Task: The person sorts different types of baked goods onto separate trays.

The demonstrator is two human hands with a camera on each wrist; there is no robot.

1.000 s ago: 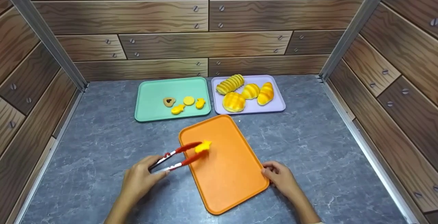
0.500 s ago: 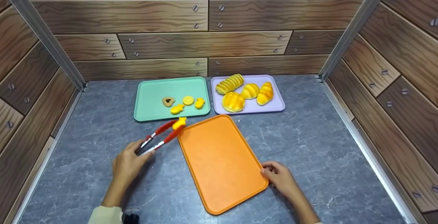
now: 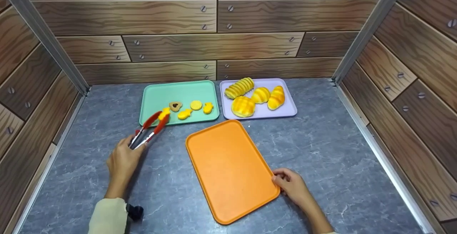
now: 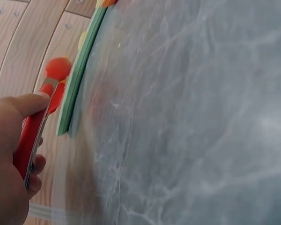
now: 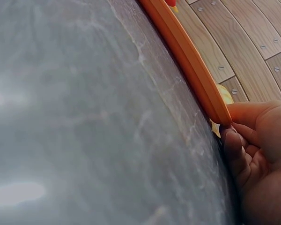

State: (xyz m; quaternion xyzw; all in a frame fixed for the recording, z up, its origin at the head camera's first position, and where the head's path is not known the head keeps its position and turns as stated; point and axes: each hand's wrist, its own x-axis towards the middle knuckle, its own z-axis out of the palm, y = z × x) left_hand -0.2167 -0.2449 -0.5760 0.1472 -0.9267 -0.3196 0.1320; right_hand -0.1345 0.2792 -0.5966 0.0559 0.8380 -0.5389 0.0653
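Observation:
My left hand [image 3: 123,159] grips red-tipped tongs [image 3: 149,127] whose tips pinch a yellow star-shaped cookie [image 3: 164,114]. The cookie is over the front left part of the green tray [image 3: 157,96]. On that tray lie a brown heart-shaped cookie [image 3: 175,106], a round yellow cookie [image 3: 196,105] and two yellow fish-shaped pieces [image 3: 184,114]. In the left wrist view the thumb presses along the tongs' red handle [image 4: 30,136]. My right hand [image 3: 292,185] pinches the right edge of the bare orange tray [image 3: 232,169] near its front right corner, thumb on the rim.
A lilac tray [image 3: 282,112] beside the green one bears several breads, among them a round bun [image 3: 243,106] and a croissant [image 3: 276,98]. Wood-patterned walls [image 3: 171,48] enclose the grey marbled tabletop [image 3: 332,137] at the back and both sides.
My left hand has carried the star-shaped cookie in the tongs leftward and away from me, off the orange tray to over the green tray. The right hand and orange tray stay put.

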